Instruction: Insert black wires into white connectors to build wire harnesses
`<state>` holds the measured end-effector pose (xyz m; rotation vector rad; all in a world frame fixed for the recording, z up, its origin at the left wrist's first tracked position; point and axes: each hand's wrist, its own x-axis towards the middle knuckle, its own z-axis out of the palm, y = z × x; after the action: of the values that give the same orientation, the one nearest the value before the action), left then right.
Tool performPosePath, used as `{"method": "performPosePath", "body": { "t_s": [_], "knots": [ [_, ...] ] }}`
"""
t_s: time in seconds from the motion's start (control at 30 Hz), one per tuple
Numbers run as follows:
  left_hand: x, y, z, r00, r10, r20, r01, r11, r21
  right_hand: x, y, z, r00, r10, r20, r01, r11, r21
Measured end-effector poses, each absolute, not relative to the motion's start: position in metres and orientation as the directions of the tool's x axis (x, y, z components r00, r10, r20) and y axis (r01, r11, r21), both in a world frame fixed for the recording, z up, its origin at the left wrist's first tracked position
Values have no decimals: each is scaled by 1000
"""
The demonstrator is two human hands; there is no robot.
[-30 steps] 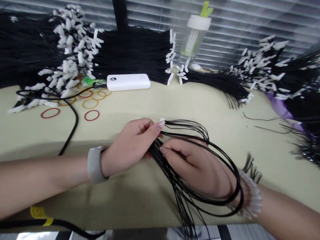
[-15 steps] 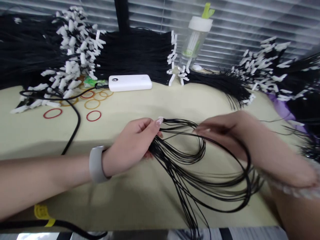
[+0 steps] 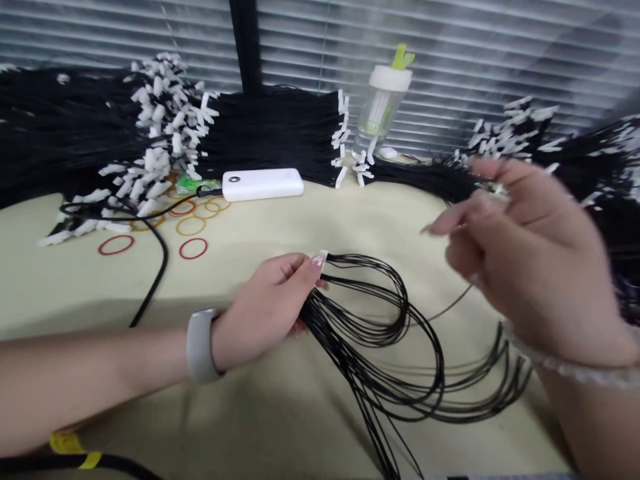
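The right hand [image 3: 530, 260] has been drawn away from the looped cables since half a second ago and is now held raised at the right of the frame; the scene behind sits slightly lower in the picture. Its fingers are partly curled, with the index finger and thumb brought near each other, but it is blurred, and whether anything is gripped cannot be told. A pale bracelet [image 3: 570, 370] is worn at its wrist.

At the centre of the frame, the bundle of black cables [image 3: 333, 333] is held by the left hand [image 3: 273, 293], which is closed around it with the thumb pressed on top. A white connector [image 3: 324, 255] is seen at the thumb tip. The cables are spread in loops toward the lower right, and loose ends are trailed to the bottom edge. A grey wristband [image 3: 201, 347] is worn on the left wrist.

On the pale table [image 3: 280, 227], a white device [image 3: 263, 185] is laid at upper centre, in front of a stack of black cables [image 3: 275, 133]. Beside that stack, a bottle [image 3: 383, 107] is stood.
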<state>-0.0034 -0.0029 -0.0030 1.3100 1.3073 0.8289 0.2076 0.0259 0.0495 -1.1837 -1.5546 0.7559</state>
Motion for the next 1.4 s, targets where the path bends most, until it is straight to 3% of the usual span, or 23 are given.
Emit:
{"method": "performPosePath", "body": {
  "t_s": [0.17, 0.37, 0.67, 1.1, 1.4],
  "knots": [
    [-3, -4, -2, 163, 964, -209, 229, 169, 959, 187, 9, 34, -396, 886, 242, 621, 453, -640],
    [-3, -6, 0, 169, 965, -202, 207, 165, 964, 186, 8, 31, -547, 822, 158, 650, 536, -539],
    [-3, -5, 0, 168, 967, -192, 203, 157, 966, 189, 10, 34, -638, 744, 198, 525, 609, -594],
    [-3, -6, 0, 186, 965, -187, 226, 143, 964, 188, 11, 33, -634, 750, 188, 532, 600, -598],
    [-4, -6, 0, 223, 963, -153, 278, 88, 956, 182, 9, 22, -588, 720, 367, 602, 694, -396]
  ]
}}
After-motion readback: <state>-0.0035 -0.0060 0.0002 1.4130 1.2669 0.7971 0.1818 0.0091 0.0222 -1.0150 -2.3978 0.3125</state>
